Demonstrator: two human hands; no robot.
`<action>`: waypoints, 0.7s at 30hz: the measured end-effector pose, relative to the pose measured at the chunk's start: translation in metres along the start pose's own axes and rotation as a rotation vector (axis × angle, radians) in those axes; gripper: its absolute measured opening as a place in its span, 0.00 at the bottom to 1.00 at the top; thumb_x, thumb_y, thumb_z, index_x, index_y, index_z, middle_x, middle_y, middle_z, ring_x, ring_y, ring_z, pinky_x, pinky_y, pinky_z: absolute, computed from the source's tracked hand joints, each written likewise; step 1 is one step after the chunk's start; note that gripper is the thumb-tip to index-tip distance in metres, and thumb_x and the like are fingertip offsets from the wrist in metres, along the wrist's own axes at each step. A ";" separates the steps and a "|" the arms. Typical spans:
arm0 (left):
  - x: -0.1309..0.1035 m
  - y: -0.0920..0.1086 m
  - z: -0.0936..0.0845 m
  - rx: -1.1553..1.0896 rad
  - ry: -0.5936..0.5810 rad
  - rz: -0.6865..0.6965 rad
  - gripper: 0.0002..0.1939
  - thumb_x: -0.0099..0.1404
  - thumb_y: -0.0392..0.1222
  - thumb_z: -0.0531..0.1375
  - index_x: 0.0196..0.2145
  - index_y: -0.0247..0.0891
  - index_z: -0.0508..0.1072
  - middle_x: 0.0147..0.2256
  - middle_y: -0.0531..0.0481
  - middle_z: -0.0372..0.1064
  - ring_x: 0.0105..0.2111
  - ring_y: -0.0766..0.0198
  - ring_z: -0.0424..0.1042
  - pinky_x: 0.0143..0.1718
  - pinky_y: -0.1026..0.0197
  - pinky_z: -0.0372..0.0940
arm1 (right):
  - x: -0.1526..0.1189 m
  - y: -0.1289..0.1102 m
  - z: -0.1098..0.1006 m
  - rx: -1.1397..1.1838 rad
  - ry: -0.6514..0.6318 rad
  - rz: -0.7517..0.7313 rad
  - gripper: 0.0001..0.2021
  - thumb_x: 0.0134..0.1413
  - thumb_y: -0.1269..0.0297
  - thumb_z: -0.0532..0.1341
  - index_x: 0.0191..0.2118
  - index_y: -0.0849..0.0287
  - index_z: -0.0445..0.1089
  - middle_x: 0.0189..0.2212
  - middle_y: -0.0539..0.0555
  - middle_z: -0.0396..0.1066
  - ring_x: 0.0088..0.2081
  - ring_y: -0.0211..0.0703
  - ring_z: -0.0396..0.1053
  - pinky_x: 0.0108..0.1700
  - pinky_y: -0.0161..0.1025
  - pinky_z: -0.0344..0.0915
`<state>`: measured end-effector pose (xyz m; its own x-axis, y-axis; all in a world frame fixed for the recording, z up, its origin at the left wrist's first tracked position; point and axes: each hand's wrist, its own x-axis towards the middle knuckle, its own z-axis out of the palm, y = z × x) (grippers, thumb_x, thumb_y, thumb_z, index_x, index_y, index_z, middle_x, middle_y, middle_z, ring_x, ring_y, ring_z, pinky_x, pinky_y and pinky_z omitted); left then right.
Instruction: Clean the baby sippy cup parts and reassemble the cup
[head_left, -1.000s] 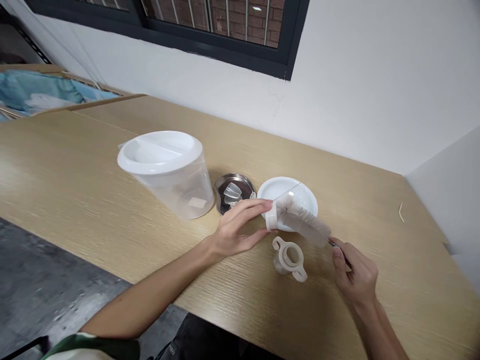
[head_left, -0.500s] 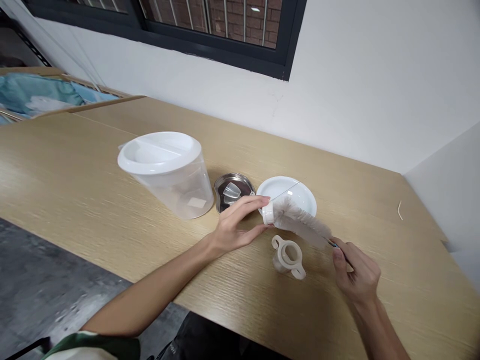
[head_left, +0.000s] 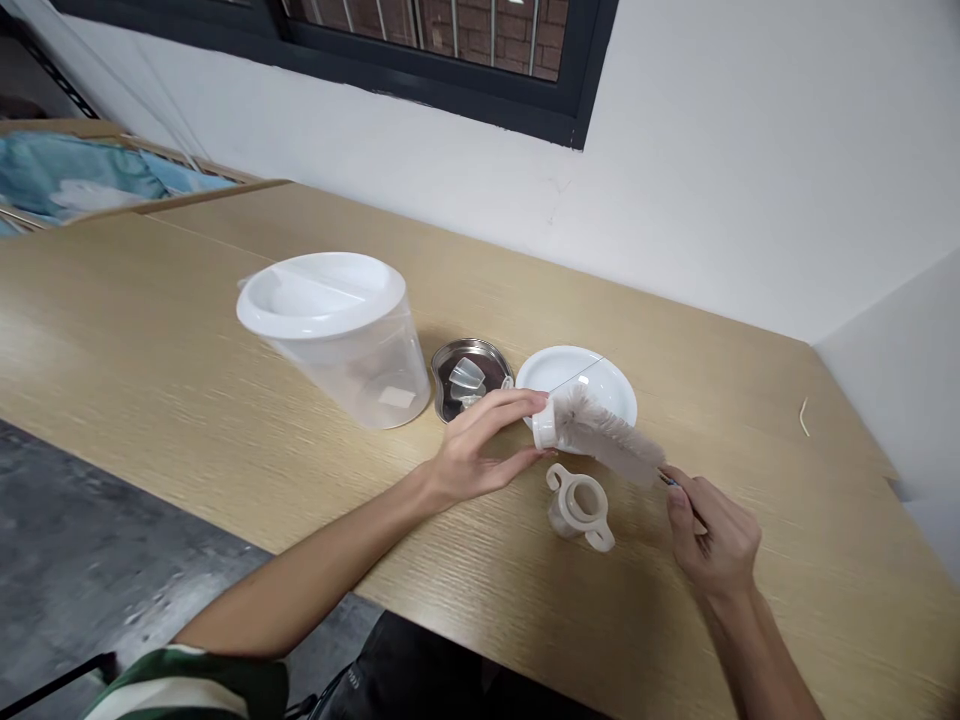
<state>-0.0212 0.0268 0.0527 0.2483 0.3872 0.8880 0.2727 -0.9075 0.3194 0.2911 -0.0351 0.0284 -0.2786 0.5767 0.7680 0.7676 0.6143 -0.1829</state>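
My left hand point(head_left: 480, 450) pinches a small white plastic ring point(head_left: 546, 425) between thumb and fingers. The fluffy white head of a bottle brush point(head_left: 611, 440) meets the ring's right side; whether its tip is inside the ring I cannot tell. Around the brush's thin wire handle, my right hand point(head_left: 716, 535) is closed. Below the brush stands a translucent cup holder with two side handles point(head_left: 581, 505). Behind it sits a white bowl point(head_left: 615, 385), partly covered by the brush, with a thin wire across it. A metal kidney dish point(head_left: 442, 400) holds clear plastic pieces.
A translucent plastic pitcher with a white lid point(head_left: 352, 370) stands to the left on the wooden table point(head_left: 187, 340). A bent, pale strip point(head_left: 804, 417) lies at the right. The white wall point(head_left: 712, 170) rises behind the table, and blue fabric point(head_left: 82, 165) shows at the far left.
The view has shifted slightly. My right hand and the brush have turned a little against the ring. Both hands keep their holds, and the other things stay in place.
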 end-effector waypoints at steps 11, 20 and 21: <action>0.002 0.003 -0.001 -0.001 0.012 -0.016 0.29 0.60 0.36 0.71 0.58 0.35 0.70 0.48 0.38 0.76 0.48 0.55 0.78 0.47 0.55 0.77 | -0.001 -0.002 0.000 0.053 0.001 -0.021 0.17 0.61 0.78 0.59 0.54 0.63 0.73 0.31 0.54 0.74 0.25 0.35 0.67 0.28 0.33 0.63; -0.001 0.006 -0.005 0.013 -0.019 -0.045 0.30 0.60 0.40 0.72 0.58 0.31 0.70 0.48 0.36 0.76 0.47 0.54 0.78 0.47 0.55 0.77 | -0.005 0.000 -0.002 0.049 -0.021 -0.021 0.17 0.61 0.78 0.59 0.55 0.63 0.72 0.29 0.54 0.72 0.25 0.35 0.66 0.27 0.33 0.62; -0.001 0.006 -0.005 0.020 -0.020 -0.045 0.30 0.60 0.38 0.71 0.58 0.32 0.70 0.48 0.36 0.76 0.48 0.54 0.78 0.46 0.55 0.77 | -0.005 0.000 -0.002 0.046 -0.021 -0.020 0.17 0.62 0.78 0.59 0.55 0.63 0.72 0.29 0.54 0.71 0.24 0.35 0.66 0.27 0.33 0.62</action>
<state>-0.0241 0.0198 0.0554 0.2538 0.4311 0.8659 0.3030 -0.8856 0.3520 0.2932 -0.0393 0.0257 -0.3056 0.5748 0.7591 0.7344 0.6497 -0.1963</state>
